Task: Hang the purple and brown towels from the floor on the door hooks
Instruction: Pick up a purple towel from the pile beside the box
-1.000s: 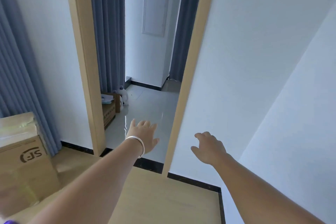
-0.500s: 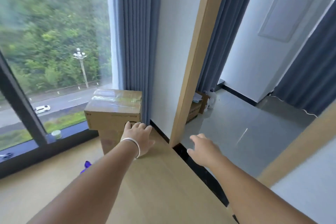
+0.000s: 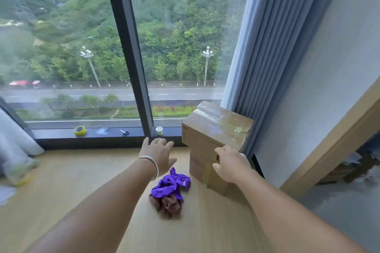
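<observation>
A crumpled purple towel [image 3: 171, 183] lies on the wooden floor, partly on top of a bunched brown towel [image 3: 167, 204]. Both sit between my two outstretched forearms, just left of a cardboard box. My left hand [image 3: 158, 155], with a silver bangle on the wrist, hovers above and beyond the purple towel, fingers spread and empty. Farther right, my right hand [image 3: 231, 163] is held in front of the box, fingers loosely apart, holding nothing. No door hooks are in view.
A taped cardboard box [image 3: 216, 139] stands by the blue curtain [image 3: 267, 57]. The big window's sill [image 3: 92, 133] holds a yellow tape roll [image 3: 79, 130], scissors [image 3: 124, 132] and a small cup [image 3: 159, 130]. A wooden door frame [image 3: 339, 137] runs at the right; a white curtain [image 3: 14, 146] hangs left.
My view has swung left from the doorway to the window and floor. The purple and brown towels have come into sight between my arms. Both hands stay empty.
</observation>
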